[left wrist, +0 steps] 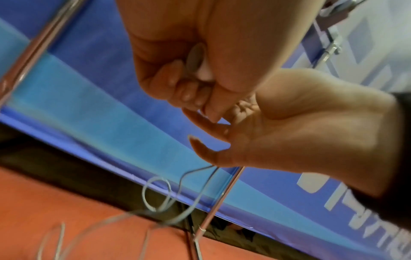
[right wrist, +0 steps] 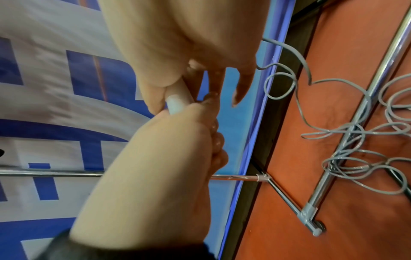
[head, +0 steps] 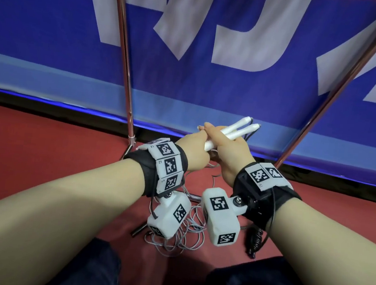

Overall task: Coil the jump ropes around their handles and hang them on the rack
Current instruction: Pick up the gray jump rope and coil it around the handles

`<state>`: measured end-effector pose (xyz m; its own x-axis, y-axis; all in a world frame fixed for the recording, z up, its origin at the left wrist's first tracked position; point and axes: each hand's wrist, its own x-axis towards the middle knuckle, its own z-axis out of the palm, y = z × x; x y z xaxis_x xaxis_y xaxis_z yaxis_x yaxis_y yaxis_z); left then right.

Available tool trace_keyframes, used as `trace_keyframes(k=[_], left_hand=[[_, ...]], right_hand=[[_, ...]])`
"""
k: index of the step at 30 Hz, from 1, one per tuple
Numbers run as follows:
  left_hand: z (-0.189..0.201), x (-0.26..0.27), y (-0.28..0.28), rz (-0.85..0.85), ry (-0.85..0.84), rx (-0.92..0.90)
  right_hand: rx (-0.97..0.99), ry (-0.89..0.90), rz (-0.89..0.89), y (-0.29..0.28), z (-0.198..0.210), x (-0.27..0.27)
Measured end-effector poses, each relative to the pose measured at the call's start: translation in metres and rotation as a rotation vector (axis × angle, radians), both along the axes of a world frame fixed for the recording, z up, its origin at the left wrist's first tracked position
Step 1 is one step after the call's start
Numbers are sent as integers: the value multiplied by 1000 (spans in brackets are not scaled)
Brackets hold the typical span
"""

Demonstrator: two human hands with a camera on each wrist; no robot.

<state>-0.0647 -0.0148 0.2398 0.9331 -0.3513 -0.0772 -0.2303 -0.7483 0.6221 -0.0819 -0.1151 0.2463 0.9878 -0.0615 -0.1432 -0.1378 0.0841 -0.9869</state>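
Between the rack's poles point(head: 124, 49), your right hand point(head: 229, 157) clenches both white handles point(head: 234, 130), left hand point(head: 192, 149) relaxed alongside, while the grey rope point(right wrist: 347, 140) lies uncoiled on the floor, nothing hung.

Both my forearms reach forward and converge at the middle of the scene, wrists strapped in black bands. My right hand point(head: 229, 151) is curled round the two white handles point(head: 234, 130), thumb on top. My left hand point(head: 193, 151) presses against it from the left, fingers loosely extended under the right fist, palm turned inward.
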Motion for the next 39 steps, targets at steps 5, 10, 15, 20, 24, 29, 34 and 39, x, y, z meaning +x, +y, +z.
trace_keyframes(k=[5,10,15,20,24,29,34,39], left_hand=[[13,-3,16,34,-177,353],[16,-5,35,-55,-231,621],[19,-17,22,-152,-332,650],[31,-24,11,-183,-481,678],[33,-23,11,-206,-519,612],[28,-7,28,-27,-433,-241],[22,-13,23,-219,122,-300],[2,-22,14,-271,270,-169]], right_hand=[[-261,261,-84,-10,4,7],[-1077,-138,-208,-27,3,3],[-1555,-378,403,-9,-2,-7],[-1338,-244,246,-5,12,-9],[-1393,-214,275,-7,20,-13],[-1088,-191,-6,-9,40,-9],[16,-142,-184,-1,63,-9],[-48,-199,-71,11,59,-11]])
